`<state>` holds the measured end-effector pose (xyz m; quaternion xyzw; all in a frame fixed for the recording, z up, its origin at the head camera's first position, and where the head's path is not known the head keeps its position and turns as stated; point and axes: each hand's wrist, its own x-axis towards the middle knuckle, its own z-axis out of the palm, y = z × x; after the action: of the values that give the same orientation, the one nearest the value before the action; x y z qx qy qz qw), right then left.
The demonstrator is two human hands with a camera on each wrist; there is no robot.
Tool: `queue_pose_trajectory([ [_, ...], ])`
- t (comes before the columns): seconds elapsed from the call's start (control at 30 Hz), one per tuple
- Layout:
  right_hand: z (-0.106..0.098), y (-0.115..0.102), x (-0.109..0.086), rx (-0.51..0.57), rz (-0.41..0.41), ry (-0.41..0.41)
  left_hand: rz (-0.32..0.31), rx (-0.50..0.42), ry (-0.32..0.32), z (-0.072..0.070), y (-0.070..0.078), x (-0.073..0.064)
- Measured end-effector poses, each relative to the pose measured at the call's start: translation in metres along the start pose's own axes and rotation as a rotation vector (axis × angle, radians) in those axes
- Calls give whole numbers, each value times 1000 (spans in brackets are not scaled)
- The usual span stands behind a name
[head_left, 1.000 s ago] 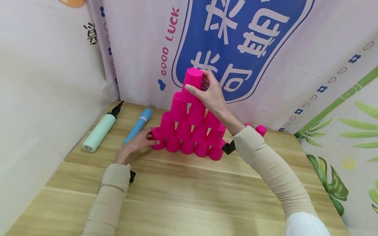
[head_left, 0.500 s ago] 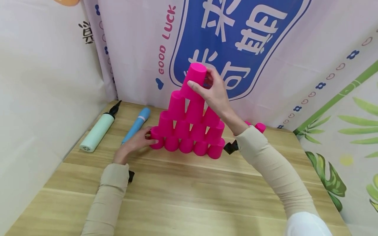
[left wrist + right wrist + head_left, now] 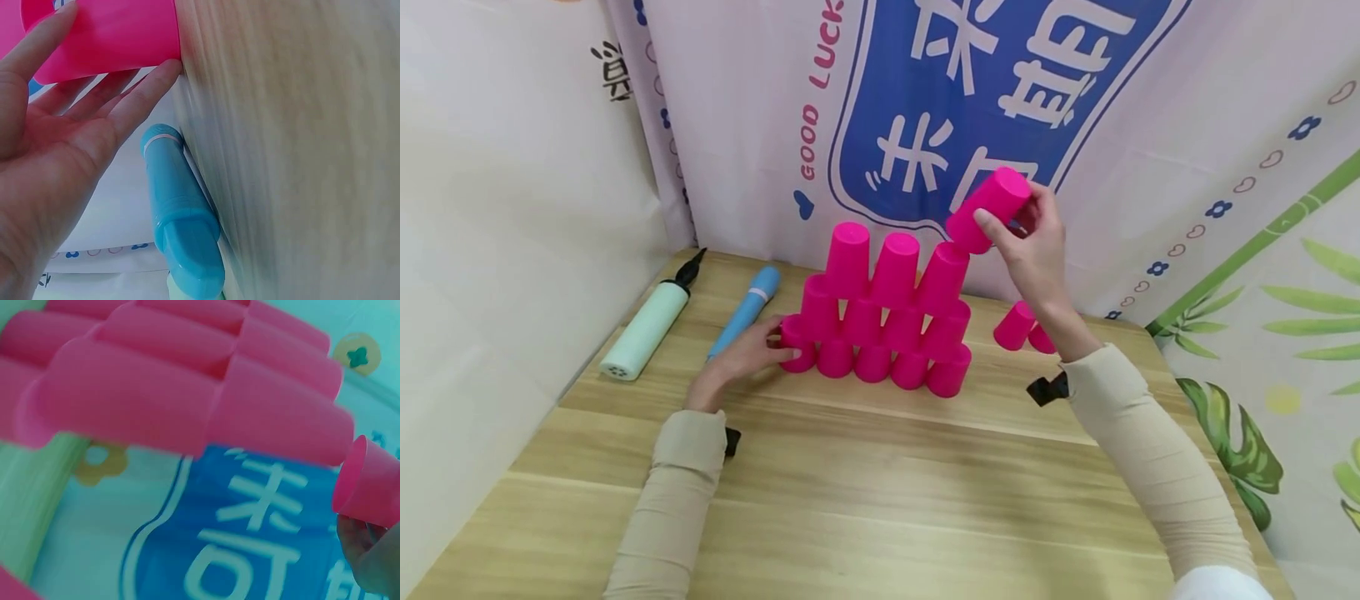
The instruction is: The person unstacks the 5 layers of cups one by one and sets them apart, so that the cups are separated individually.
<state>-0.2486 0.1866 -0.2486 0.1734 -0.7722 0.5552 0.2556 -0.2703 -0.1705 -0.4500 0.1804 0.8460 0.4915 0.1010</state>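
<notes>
Several bright pink plastic cups stand upside down in a stepped wall of three rows, narrowing to three cups at the top. My left hand holds the leftmost bottom cup, thumb on the near side, fingers behind; the left wrist view shows thumb and fingertips against its wall. My right hand grips a single pink cup between thumb and fingers. That cup is tilted in the air, its lower rim close over the right end of the top row. Its hollow mouth shows in the right wrist view.
Two pink cups stand on the table behind my right wrist. At the back left lie a mint-green hand pump with a black nozzle and a blue tube-shaped pump. A printed curtain hangs behind the wooden table.
My right hand has lifted the cup off the left part of the top and carried it to the right, tilting it. My left hand has stayed at the bottom-left cup.
</notes>
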Motion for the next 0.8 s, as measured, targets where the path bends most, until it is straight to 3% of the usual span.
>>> queue_pose_trajectory([
  [0.17, -28, 27, -6, -15, 23, 79, -6, 8, 0, 0, -1, 1],
  [0.5, -87, 108, -18, -146, 132, 217, -22, 30, 0, -1, -1, 0],
  [0.8, -125, 152, -37, -273, 260, 307, -18, 32, -3, 0, 0, -1],
])
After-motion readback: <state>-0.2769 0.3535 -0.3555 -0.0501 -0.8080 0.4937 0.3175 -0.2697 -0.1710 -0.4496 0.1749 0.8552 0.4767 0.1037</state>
